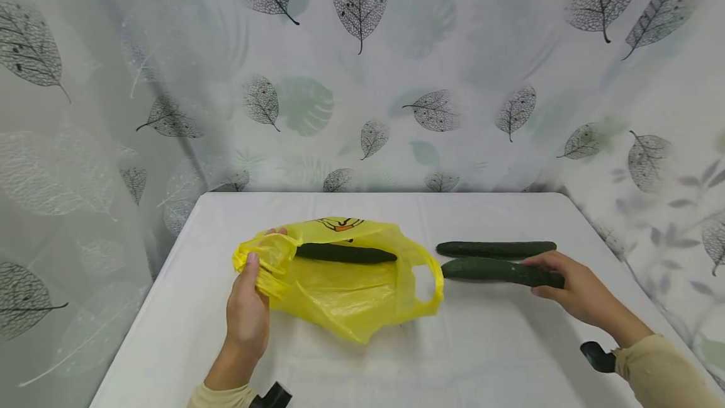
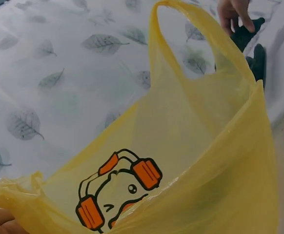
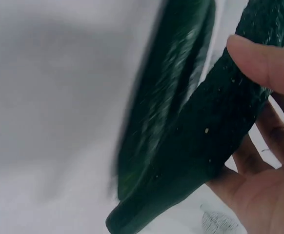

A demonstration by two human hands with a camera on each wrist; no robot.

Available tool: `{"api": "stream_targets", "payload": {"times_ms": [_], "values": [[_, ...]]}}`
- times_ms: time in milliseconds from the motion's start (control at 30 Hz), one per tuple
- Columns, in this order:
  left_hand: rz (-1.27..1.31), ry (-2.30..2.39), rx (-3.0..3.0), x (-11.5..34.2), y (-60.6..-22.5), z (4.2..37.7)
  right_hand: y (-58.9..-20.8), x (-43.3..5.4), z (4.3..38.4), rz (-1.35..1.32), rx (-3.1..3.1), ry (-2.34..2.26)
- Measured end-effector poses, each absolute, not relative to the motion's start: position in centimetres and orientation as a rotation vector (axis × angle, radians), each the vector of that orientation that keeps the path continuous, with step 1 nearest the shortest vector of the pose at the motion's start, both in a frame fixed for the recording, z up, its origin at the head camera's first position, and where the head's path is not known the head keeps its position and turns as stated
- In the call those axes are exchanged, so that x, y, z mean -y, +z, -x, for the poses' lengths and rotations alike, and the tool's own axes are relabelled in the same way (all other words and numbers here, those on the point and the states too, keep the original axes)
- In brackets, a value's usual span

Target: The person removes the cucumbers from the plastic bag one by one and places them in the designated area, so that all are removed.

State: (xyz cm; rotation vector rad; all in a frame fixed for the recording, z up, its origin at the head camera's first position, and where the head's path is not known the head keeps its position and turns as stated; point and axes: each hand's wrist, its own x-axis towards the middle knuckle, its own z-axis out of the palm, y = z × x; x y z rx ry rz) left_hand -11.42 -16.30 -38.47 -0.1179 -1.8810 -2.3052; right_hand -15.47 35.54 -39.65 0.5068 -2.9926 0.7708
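A yellow plastic bag with a cartoon print lies on its side, its mouth facing the person and one handle loop to the right. Inside it a dark green cucumber shows through the opening. My left hand grips the gathered left end of the bag, thumb in front and fingertips behind. At the right, my right hand holds a second cucumber near its right end, between thumb and fingers. Just behind that one lies a third cucumber, roughly parallel to it.
A white-covered table carries everything. A leaf-patterned curtain hangs right behind its far edge and along both sides. Dark wrist devices sit at both sleeve cuffs.
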Motion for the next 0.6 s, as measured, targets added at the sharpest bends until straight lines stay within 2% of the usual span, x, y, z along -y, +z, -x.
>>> {"api": "stream_targets", "payload": {"times_ms": [600], "values": [[0.028,-2.323,1.965,16.8,-37.5,12.4,-42.9,-38.5,15.5,-0.547,3.115,0.655]]}}
